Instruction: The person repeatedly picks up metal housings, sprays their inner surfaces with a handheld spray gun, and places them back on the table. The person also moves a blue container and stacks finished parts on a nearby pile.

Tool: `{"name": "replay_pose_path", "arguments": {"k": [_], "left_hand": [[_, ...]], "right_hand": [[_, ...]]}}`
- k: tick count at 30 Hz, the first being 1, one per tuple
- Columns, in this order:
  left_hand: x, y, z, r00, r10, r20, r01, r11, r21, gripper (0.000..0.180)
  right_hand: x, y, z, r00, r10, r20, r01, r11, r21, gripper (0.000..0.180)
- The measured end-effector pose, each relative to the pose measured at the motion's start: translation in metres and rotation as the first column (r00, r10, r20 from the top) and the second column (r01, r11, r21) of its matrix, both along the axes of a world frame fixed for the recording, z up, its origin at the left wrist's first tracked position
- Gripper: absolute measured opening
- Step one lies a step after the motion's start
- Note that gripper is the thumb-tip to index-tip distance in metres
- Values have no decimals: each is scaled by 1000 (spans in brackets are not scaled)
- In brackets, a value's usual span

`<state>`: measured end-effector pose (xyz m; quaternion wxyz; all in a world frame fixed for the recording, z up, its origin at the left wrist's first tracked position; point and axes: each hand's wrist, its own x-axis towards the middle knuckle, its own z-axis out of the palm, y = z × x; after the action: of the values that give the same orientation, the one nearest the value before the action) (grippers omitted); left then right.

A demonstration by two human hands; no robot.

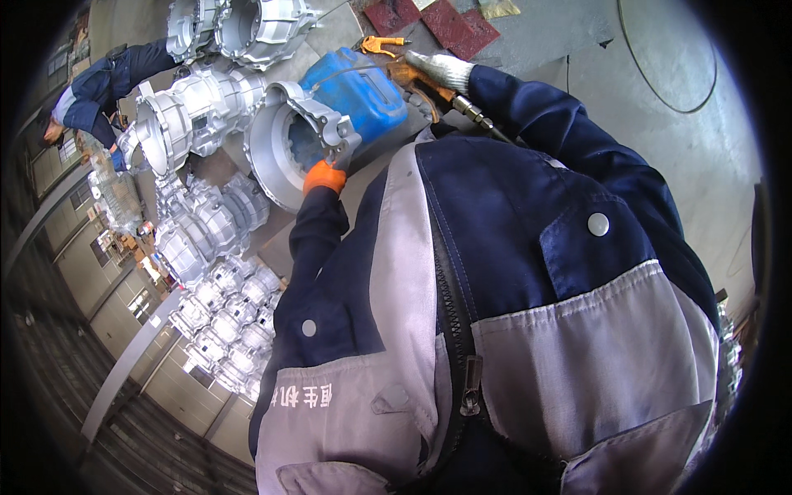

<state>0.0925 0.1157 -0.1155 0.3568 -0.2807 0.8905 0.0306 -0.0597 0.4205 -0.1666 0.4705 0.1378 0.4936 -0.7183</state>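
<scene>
My left hand, in an orange glove, is closed on the near rim of a silver cast-metal housing. The housing is round and hollow, and its wide opening shows. In a whitish glove, my right hand is closed on an orange air tool, though the glove hides part of its fingers. A metal hose coupling runs from the tool toward my body. Between my hands, just beyond them, a blue plastic jerrycan lies against the housing. Past the jerrycan is an orange blow gun.
More silver housings stand to the left, with several stacked further off. A co-worker in dark clothes bends over a housing at far left. Dark red mats lie ahead; a black hose curves over the grey floor at right.
</scene>
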Motion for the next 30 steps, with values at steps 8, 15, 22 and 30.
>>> {"name": "replay_pose_path", "arguments": {"k": [8,15,22,30], "left_hand": [[-19,32,18,998,70,3,-70,996,-47,39],[-38,36,23,998,48,-42,-47,999,21,40],[-94,38,2,970,181,-160,-154,974,164,43],[-112,-26,-57,906,-201,-372,332,883,331,38]], "right_hand": [[-1,7,31,977,112,-181,-91,989,119,48],[4,48,41,958,72,-277,-148,953,-265,53],[34,143,116,947,249,-205,-270,959,-83,54],[31,107,165,949,274,-156,-256,958,127,53]]}}
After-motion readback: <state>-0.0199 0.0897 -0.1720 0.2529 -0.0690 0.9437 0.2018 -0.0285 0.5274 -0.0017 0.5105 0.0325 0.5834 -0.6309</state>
